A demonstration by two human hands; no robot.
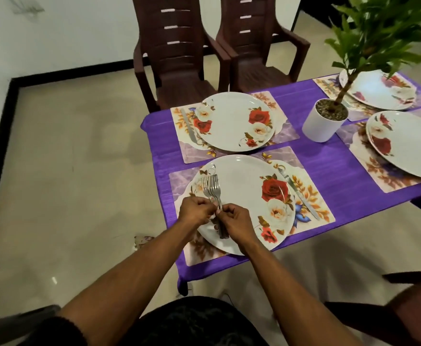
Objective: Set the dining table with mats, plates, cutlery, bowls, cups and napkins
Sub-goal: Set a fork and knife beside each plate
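Note:
Over the near floral plate (239,196) both hands hold a bundle of several steel forks (211,187), tines pointing away from me. My left hand (195,209) pinches the fork stems from the left. My right hand (235,222) grips the handles, whose dark ends stick out below it. The plate lies on a floral mat (311,203) with a knife (298,193) to its right. A second plate (234,122) on its mat has a knife (189,126) at its left. Two more plates (409,143) (379,91) sit on mats at the right.
A purple cloth (329,158) covers the table. A white pot with a green plant (324,121) stands mid-table. Two brown plastic chairs (179,58) (259,46) stand at the far side, another chair (409,308) at my right. Tiled floor lies to the left.

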